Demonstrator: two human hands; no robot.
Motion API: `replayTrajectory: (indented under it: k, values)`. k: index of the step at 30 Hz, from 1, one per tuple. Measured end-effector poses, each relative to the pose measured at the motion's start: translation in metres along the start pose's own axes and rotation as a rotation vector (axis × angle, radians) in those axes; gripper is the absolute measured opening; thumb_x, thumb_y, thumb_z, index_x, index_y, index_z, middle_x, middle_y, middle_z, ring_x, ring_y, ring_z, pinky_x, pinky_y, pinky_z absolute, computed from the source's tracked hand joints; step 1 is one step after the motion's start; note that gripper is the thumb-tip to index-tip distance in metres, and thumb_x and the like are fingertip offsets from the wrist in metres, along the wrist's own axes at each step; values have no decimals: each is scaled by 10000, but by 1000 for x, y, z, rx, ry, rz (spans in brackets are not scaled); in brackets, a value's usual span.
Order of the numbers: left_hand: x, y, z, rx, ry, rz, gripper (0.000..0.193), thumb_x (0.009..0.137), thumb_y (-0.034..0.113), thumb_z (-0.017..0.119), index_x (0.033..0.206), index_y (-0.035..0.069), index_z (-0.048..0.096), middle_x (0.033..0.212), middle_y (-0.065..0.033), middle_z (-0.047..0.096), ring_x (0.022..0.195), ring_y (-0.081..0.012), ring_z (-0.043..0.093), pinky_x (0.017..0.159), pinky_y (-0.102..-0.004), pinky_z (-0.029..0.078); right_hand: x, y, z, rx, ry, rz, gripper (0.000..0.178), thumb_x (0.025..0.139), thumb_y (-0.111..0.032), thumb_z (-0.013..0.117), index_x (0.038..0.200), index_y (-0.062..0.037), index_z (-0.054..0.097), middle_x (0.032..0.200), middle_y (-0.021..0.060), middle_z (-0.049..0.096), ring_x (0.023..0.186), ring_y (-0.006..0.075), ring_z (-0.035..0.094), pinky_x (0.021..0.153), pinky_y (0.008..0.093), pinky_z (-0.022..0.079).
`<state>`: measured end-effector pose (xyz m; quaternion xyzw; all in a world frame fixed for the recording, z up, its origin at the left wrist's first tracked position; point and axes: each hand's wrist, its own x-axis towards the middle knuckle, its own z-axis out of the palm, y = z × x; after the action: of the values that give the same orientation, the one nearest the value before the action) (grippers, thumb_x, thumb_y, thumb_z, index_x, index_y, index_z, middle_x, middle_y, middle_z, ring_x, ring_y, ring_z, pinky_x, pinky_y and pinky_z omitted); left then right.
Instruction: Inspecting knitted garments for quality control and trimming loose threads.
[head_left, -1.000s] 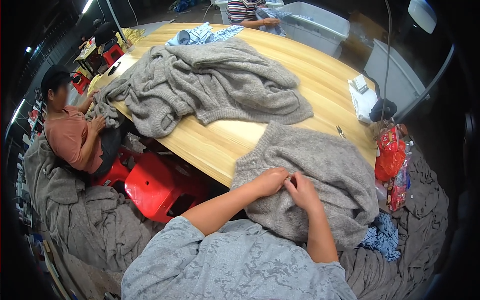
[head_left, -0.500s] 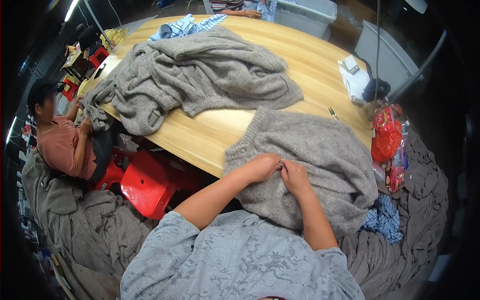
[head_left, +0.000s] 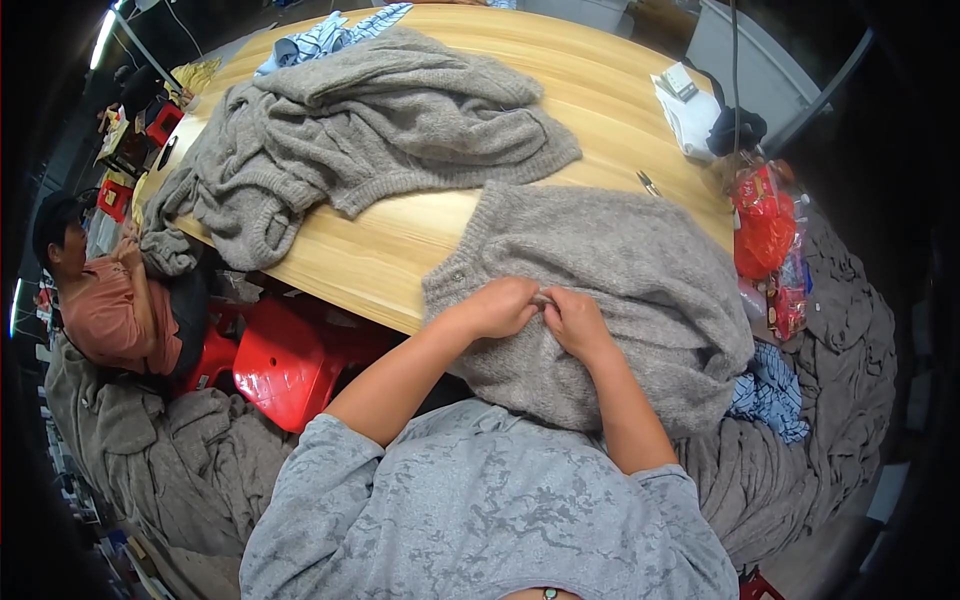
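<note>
A grey-brown knitted sweater lies bunched over the near edge of the table, its ribbed band toward the left. My left hand is closed on a fold of it near the middle. Right beside it, my right hand pinches the same fold, and the fingertips of both hands nearly meet. A small bit of knit shows between them; anything finer there is too small to make out. A button-like spot sits on the ribbed band left of my hands.
More grey knitwear is heaped across the wooden table. Thread snips lie beyond the sweater. A red plastic bag hangs at the right edge. Left, a person sits handling knitwear near a red stool. Knit piles flank me.
The whole view has shifted slightly, so the table sits higher and further left. My hands keep their pinch on the sweater fold. The seated person's hands have risen.
</note>
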<state>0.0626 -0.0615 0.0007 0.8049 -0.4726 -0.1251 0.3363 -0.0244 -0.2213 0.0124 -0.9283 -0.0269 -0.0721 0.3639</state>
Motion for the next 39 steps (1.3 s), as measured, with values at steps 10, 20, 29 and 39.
replayTrajectory:
  k: [10, 20, 29, 39]
  values:
    - [-4, 10, 0, -89, 171, -152, 195, 741, 107, 691, 889, -5, 632, 782, -193, 638, 767, -373, 622, 686, -414, 493, 6, -4, -7, 248, -22, 152, 155, 806, -130, 601, 902, -10, 625, 747, 185, 644, 675, 318, 635, 631, 392, 485]
    - [-7, 23, 10, 35, 320, -178, 201, 733, 106, 709, 892, 6, 636, 870, -176, 631, 837, -362, 615, 733, -414, 497, 17, 13, 4, 439, -30, 388, 167, 791, -153, 599, 781, 10, 632, 630, 78, 607, 582, 170, 576, 552, 315, 444]
    - [-2, 20, -1, -32, 180, -333, 227, 729, 169, 738, 858, -8, 675, 822, -178, 671, 772, -351, 646, 700, -382, 507, 22, 22, 0, 800, -202, 606, 150, 826, -173, 593, 732, -59, 618, 548, -27, 509, 400, 71, 416, 356, 241, 328]
    - [-2, 25, -5, 13, 219, -330, 204, 735, 168, 723, 832, -4, 675, 766, -185, 658, 702, -317, 645, 649, -387, 504, 23, 18, 1, 838, -189, 628, 142, 845, -162, 597, 768, -45, 622, 549, -16, 521, 412, 71, 434, 356, 237, 340]
